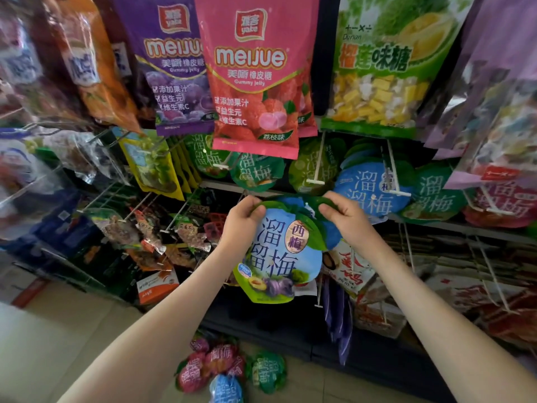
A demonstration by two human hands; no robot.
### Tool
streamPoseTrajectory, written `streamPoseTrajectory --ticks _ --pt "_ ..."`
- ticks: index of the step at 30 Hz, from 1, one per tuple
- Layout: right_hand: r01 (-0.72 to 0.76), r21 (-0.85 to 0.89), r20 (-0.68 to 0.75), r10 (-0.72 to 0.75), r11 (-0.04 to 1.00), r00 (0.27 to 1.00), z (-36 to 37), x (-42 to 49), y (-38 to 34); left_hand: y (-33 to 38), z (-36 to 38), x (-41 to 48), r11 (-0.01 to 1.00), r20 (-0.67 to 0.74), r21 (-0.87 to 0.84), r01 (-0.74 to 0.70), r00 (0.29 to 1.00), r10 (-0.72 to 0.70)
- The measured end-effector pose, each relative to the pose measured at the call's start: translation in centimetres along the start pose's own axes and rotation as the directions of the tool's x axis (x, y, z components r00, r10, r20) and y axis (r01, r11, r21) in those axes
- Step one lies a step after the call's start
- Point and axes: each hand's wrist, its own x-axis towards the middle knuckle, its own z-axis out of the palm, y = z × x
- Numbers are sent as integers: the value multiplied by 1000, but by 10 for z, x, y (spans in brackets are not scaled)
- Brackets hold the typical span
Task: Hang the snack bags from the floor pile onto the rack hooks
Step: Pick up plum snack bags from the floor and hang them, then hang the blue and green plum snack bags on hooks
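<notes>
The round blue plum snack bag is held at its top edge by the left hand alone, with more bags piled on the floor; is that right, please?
Not alone: in the head view the left hand and right hand both grip the top edge of the round blue plum snack bag. More bags do lie on the floor.

Pale-blue snack bag (279,251) with green leaf top; pink, green, blue bags in floor pile (229,370).

Pink bag (255,80) reads "yake meijue Gummy jelly" (likewise the purple bag (171,68)); green bag (383,62) reads "Durian".
</notes>
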Motion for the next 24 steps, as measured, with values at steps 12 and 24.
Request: streamPoseTrajectory --ticks 12,24 --pt "-133 -456 429 348 880 833 180 -2 42 -121 -96 -68 922 -283 195 334 920 -273" --pt "-116 -676 462 542 727 703 403 -57 296 -449 -118 -162 794 -342 341 504 853 -394"
